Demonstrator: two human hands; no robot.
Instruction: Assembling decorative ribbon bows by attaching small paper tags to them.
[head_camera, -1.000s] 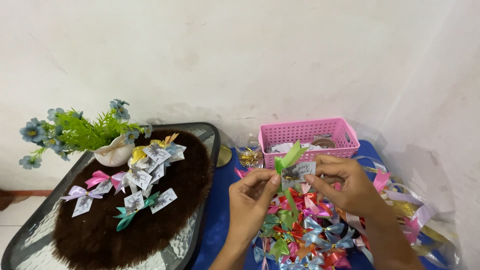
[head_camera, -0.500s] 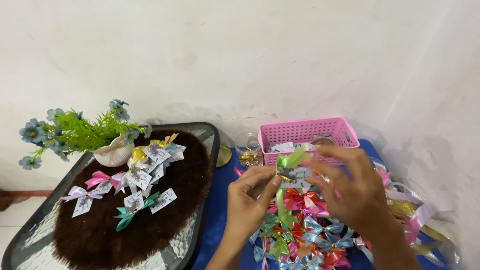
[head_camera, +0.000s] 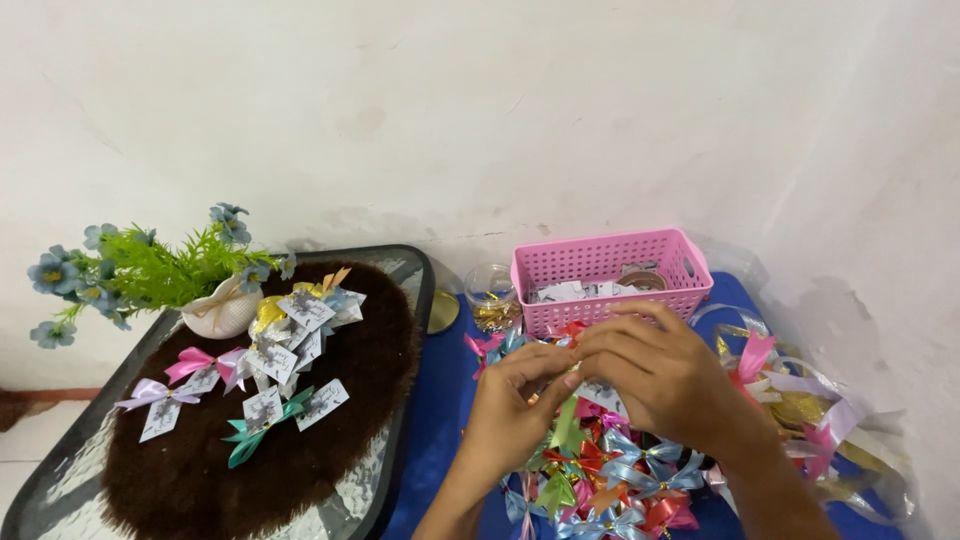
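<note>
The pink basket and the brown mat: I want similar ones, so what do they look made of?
Pink basket: likely moulded plastic, given its even perforated walls. Brown mat: seemingly faux fur or plush, with a shaggy, matte pile.

The right hand (head_camera: 665, 375) has closed over the green bow, hiding it.

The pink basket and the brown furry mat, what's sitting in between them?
In the head view, a small clear jar of gold bits and a round gold lid sit between pink basket and brown mat.
</note>
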